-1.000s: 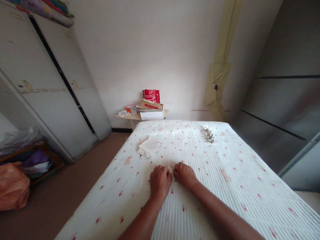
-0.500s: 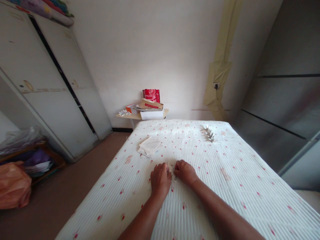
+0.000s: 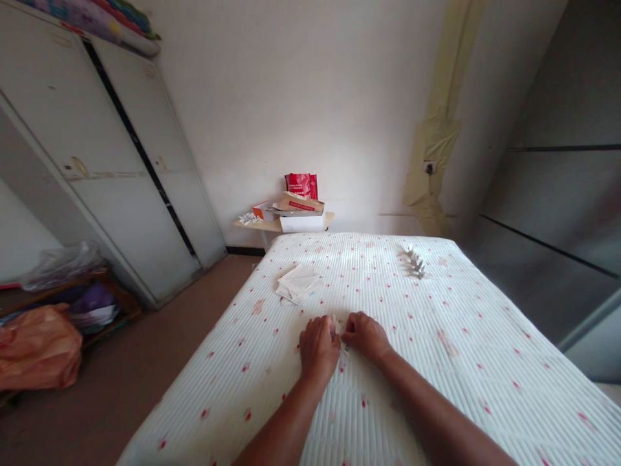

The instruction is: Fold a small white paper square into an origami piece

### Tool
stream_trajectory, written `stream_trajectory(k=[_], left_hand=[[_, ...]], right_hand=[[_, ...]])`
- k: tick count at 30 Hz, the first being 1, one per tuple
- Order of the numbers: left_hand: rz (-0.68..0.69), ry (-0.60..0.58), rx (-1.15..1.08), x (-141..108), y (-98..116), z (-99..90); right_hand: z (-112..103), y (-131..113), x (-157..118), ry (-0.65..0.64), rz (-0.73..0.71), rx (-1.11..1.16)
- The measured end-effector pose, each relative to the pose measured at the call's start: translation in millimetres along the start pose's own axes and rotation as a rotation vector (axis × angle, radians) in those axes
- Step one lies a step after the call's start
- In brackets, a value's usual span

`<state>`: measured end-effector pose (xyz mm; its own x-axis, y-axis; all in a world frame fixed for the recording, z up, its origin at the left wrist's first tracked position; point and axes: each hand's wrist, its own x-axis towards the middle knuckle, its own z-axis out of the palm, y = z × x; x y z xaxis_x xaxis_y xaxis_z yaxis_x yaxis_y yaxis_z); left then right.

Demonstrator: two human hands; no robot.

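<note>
My left hand (image 3: 319,344) is closed over the bed, its fingers curled on a small piece of printed paper (image 3: 345,349). My right hand (image 3: 365,335) pinches the same paper from the other side, with its fingers bent in. Most of the paper is hidden by the fingers; only bits show between the two hands. Beyond the left hand lies a loose stack of printed paper sheets (image 3: 297,283). Farther off on the right, a row of small folded paper pieces (image 3: 415,263) rests on the bedcover.
The ribbed white bedcover (image 3: 417,401) with red dots spreads under my hands. Behind the bed, a small table (image 3: 268,226) bears a white box (image 3: 303,224), a red bag (image 3: 301,186) and white paper pieces (image 3: 250,219). Cabinets (image 3: 140,162) stand at the left.
The view has turned slightly left, so everything sits a little farther right. Both hands stay close together on the paper, with little visible movement.
</note>
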<state>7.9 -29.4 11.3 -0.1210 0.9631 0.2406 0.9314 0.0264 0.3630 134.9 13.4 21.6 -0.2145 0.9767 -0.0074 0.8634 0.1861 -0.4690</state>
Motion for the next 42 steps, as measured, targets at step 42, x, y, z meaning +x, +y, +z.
stream_trajectory(k=[42], left_hand=[[0.208,-0.211,-0.066,23.4,-6.0,-14.5]], right_hand=[[-4.7,18.3,-7.7,0.038,-0.188,0.191]])
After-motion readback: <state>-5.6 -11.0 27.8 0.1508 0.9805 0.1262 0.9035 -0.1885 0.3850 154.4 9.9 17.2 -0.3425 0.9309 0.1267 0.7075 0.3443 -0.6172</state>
